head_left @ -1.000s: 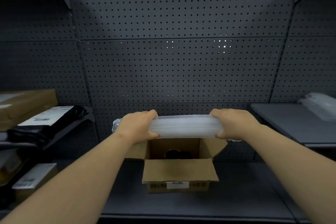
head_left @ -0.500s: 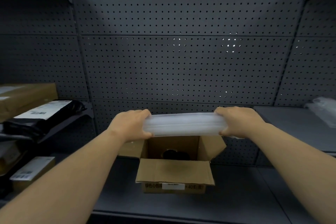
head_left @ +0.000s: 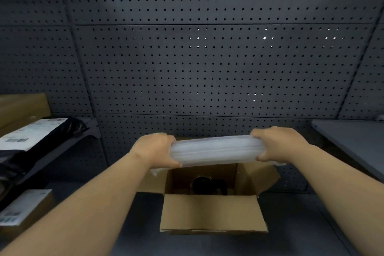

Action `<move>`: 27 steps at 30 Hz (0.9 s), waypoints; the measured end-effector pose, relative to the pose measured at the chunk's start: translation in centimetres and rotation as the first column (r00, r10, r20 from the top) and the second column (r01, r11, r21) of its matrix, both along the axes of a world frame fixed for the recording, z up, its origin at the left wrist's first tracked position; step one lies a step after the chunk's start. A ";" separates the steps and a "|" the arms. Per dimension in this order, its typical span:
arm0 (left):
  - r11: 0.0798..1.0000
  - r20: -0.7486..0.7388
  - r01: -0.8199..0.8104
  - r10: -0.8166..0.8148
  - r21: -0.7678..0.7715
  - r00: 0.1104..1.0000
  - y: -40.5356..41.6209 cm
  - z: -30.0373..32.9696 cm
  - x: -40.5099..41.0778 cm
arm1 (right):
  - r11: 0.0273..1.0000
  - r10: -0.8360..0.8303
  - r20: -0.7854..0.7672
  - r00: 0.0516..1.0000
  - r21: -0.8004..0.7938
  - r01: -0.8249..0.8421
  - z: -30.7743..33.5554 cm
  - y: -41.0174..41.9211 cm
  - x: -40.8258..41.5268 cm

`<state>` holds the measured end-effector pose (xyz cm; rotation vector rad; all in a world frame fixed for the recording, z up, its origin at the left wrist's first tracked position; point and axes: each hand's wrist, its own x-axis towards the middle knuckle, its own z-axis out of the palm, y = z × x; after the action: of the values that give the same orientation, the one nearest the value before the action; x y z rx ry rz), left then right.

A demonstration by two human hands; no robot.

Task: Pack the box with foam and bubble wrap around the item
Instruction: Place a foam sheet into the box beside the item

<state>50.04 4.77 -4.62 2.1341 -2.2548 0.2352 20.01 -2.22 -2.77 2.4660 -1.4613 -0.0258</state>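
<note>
A dark shelf (head_left: 291,224) backed by grey pegboard (head_left: 207,68) carries the open box (head_left: 212,214). Above it, left hand (head_left: 154,149) and right hand (head_left: 280,144) each grip an end of the translucent wrap roll (head_left: 216,148) (foam or bubble, unclear). A dark item (head_left: 207,185) inside is indistinct.

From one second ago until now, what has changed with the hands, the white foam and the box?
Little changed. The left hand has slid inward along the white foam roll, so the roll's left end no longer sticks out past it. Both hands, the right hand included, still grip the roll ends above the open cardboard box. The dark item still lies inside.
</note>
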 end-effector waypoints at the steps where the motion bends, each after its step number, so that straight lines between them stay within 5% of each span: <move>1: 1.000 0.002 0.009 -0.009 0.022 1.000 -0.6 -0.4 0.2 | 1.000 -0.005 -0.013 1.000 0.006 0.005 -0.2 -0.4 0.3; 15: 0.997 -0.066 0.008 -0.003 0.071 0.998 -6.2 -3.8 2.2 | 0.992 -0.104 -0.046 0.993 0.072 0.107 -2.1 -4.1 2.7; 27: 0.996 -0.132 -0.062 0.071 0.070 0.989 -7.4 -4.3 1.3 | 0.936 -0.320 0.122 0.940 0.197 0.293 -3.2 -4.9 3.3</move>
<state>51.37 -2.59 -8.88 2.1870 -2.1488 0.0184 23.33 -7.10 -5.96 2.3884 -1.9804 -0.0308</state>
